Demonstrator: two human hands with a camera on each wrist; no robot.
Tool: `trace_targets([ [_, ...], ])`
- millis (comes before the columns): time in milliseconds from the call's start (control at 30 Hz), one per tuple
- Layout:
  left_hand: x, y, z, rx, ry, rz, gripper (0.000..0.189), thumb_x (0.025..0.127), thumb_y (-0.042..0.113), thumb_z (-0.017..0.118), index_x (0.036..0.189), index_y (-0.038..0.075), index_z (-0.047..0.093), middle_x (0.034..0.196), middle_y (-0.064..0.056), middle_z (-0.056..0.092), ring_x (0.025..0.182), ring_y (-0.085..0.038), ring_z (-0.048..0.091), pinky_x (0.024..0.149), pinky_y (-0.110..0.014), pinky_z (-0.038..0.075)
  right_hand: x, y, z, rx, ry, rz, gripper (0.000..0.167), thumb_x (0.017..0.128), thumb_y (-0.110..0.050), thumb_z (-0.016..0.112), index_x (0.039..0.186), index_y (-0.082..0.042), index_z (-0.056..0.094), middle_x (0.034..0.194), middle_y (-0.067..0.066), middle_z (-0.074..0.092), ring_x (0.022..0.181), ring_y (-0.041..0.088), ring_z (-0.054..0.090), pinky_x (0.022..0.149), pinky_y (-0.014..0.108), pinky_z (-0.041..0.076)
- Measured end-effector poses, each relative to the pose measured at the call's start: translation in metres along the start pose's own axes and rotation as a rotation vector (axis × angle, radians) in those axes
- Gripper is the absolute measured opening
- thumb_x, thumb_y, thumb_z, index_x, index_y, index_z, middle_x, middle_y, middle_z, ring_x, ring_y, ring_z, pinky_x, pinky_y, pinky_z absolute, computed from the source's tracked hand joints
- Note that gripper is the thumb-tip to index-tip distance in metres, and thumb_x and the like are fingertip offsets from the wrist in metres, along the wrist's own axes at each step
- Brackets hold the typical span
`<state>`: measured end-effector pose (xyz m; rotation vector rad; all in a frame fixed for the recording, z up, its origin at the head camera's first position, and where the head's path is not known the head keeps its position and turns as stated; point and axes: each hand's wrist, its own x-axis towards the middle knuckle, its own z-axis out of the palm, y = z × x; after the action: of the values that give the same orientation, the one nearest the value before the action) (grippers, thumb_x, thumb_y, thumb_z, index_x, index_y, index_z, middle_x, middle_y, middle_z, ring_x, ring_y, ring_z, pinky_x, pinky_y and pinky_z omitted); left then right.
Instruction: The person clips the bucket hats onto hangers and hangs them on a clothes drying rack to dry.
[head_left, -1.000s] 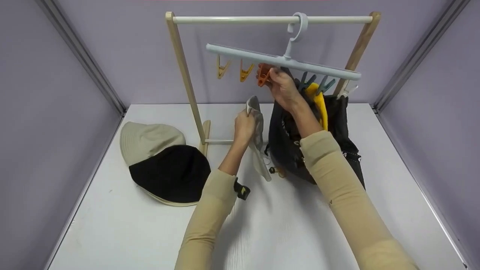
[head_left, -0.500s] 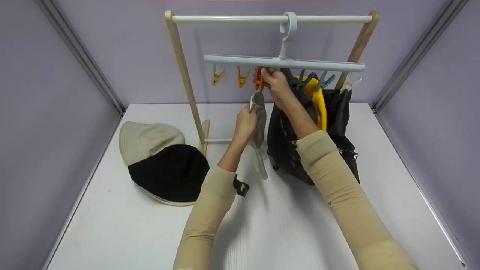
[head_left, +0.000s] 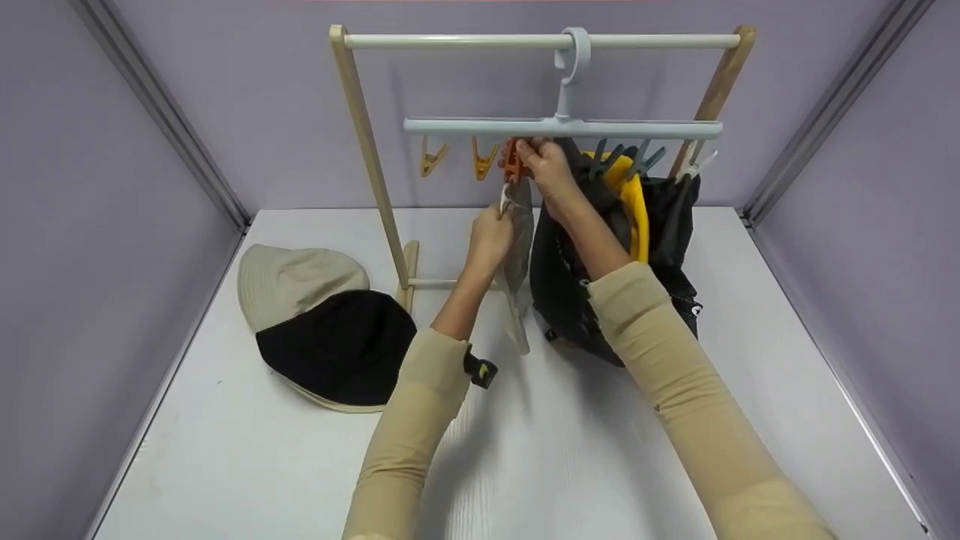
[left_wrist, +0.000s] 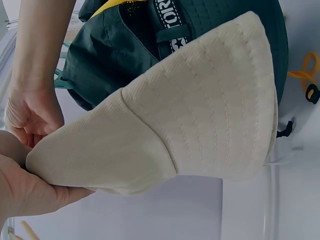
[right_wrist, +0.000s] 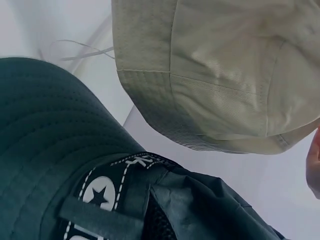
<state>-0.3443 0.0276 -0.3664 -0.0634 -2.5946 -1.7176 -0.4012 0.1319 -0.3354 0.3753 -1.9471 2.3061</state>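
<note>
My left hand [head_left: 489,238] grips a beige bucket hat [left_wrist: 150,125] by its crown, and the brim hangs down. In the head view this hat [head_left: 519,251] is edge-on, its top right under an orange clothespin [head_left: 513,160]. My right hand [head_left: 552,176] pinches that clothespin, just below the pale blue hanger bar [head_left: 480,127]. Two yellow-orange clothespins, one of them here [head_left: 484,159], dangle to its left. Dark hats, including a dark green bucket hat [right_wrist: 55,135] with a star-printed band, hang close on the right. Grey-green clips [head_left: 645,159] and a white clip hold them.
The hanger hooks over the white rail [head_left: 450,41] of a wooden-legged rack [head_left: 367,142]. On the white table [head_left: 225,465], at left, a black bucket hat [head_left: 341,349] overlaps another beige hat [head_left: 300,277]. Lilac walls stand around the table.
The tilted hanger has levelled and its hook has slid slightly left along the rail. The orange clothespin and my right hand have shifted left and down, and the beige hat's top has come up to it.
</note>
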Motion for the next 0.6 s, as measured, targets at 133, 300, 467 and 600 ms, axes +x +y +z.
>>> trace_targets([
  [133,0.0001,0.0024,0.0001,0.008,-0.003,0.013,0.023,0.099,0.015,0.040,0.078,0.007,0.047,0.068,-0.002,0.037,0.061,-0.015,0.037,0.052,-0.025,0.030,-0.0016,-0.0013,0.0000,-0.027,-0.003,0.002,0.021,0.098,-0.006,0.041,0.105,0.010,0.052,0.090,0.012,0.058,0.085,0.024,0.059,0.079,0.034,0.045],
  [300,0.0001,0.0049,-0.0008,0.025,-0.002,0.037,0.023,0.099,0.014,0.040,0.078,0.006,0.047,0.066,-0.001,0.033,0.058,-0.015,0.033,0.051,-0.025,0.028,-0.0027,-0.0035,-0.0005,-0.061,-0.005,0.009,0.024,0.098,-0.007,0.041,0.108,0.011,0.053,0.091,0.011,0.059,0.087,0.025,0.060,0.079,0.034,0.046],
  [467,-0.0003,0.0057,-0.0020,-0.001,-0.005,0.018,0.023,0.099,0.015,0.039,0.079,0.007,0.046,0.065,-0.001,0.034,0.057,-0.013,0.033,0.050,-0.024,0.028,-0.0037,-0.0042,-0.0016,-0.066,-0.005,0.009,0.024,0.098,-0.008,0.041,0.109,0.010,0.053,0.092,0.012,0.059,0.090,0.026,0.060,0.081,0.035,0.046],
  [600,0.0012,0.0080,-0.0024,0.011,-0.001,0.018,0.025,0.100,0.016,0.039,0.076,0.009,0.043,0.065,-0.001,0.035,0.056,-0.013,0.034,0.050,-0.024,0.028,-0.0035,-0.0036,-0.0022,-0.044,0.003,-0.006,0.024,0.097,-0.006,0.042,0.108,0.012,0.053,0.092,0.013,0.059,0.089,0.026,0.061,0.082,0.035,0.045],
])
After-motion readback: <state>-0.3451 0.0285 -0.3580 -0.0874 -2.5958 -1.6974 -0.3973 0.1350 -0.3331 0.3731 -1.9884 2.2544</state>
